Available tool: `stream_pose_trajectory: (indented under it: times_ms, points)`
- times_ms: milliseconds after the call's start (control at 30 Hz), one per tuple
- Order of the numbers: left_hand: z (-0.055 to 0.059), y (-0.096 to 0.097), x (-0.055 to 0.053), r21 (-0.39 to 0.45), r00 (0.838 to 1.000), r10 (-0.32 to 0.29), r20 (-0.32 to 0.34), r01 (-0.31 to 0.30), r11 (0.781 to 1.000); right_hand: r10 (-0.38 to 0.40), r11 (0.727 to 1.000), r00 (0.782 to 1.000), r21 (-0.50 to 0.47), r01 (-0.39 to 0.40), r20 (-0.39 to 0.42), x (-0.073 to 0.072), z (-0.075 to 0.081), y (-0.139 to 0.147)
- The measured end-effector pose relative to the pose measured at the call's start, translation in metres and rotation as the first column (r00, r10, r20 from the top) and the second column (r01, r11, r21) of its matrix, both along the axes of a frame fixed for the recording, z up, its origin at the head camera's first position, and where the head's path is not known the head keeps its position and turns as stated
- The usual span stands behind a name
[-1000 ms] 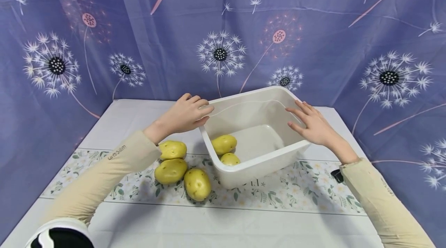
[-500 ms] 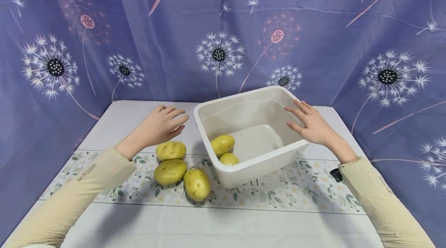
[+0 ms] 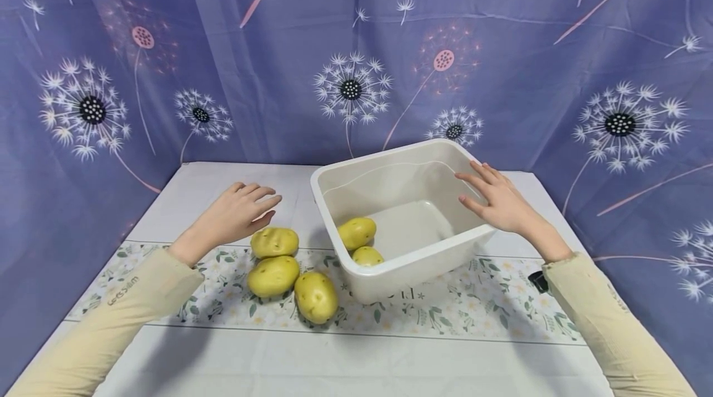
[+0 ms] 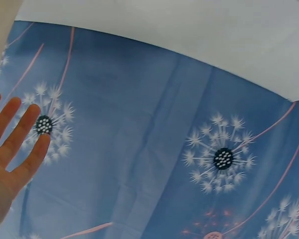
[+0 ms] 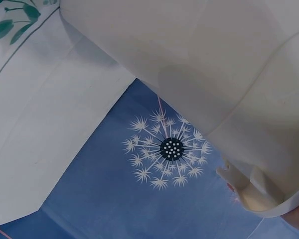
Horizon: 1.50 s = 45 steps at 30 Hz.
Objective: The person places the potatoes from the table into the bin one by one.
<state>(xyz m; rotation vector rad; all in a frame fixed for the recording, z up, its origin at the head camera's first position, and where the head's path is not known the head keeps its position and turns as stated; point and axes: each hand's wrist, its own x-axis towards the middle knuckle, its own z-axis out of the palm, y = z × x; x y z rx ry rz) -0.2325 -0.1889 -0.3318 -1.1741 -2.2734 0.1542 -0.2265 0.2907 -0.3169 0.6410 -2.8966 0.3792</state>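
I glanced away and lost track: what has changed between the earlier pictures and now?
The left hand has moved away from the left rim of the tub, leftward and slightly back toward the person; it now holds nothing. The right hand stays at the right rim. The tub stayed put, as did the three potatoes outside and two potatoes inside.

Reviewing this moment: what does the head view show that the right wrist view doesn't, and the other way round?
Only the head view: the left hand, three potatoes on the table, two more potatoes inside the bin, and the whole right hand at its rim.

Only the right wrist view: a close look at a notched piece by the bin's rim.

Both: part of the bin, the white tablecloth with its green leaf print, and the dandelion curtain.
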Motion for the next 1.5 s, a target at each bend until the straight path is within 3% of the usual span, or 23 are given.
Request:
stream_pose_trajectory:
  times_ms: [400, 767, 933, 1233, 1500]
  points:
    - [-0.033, -0.008, 0.0, -0.125, 0.996, 0.039, 0.075, -0.029, 0.992, 0.0, 1.0, 1.0, -0.007, 0.0, -0.002, 0.001, 0.0, 0.001]
    - [-0.063, -0.009, -0.003, -0.156, 0.99, 0.042, 0.132, -0.021, 0.988, -0.006, 1.0, 1.0, -0.016, 0.006, 0.0, 0.001, -0.001, 0.002]
    - [-0.071, -0.007, -0.002, -0.162, 0.984, 0.049, 0.173, -0.021, 0.987, -0.007, 1.0, 1.0, -0.017, 0.007, 0.002, 0.001, -0.001, 0.001]
    - [-0.081, -0.007, -0.004, -0.178, 0.987, 0.044, 0.156, -0.016, 0.984, -0.003, 1.0, 1.0, -0.016, 0.002, -0.011, 0.0, -0.001, 0.0]
    - [-0.082, -0.005, -0.007, -0.169, 0.959, 0.084, 0.27, -0.038, 0.985, -0.007, 1.0, 1.0, -0.011, 0.007, -0.001, 0.0, 0.0, -0.001]
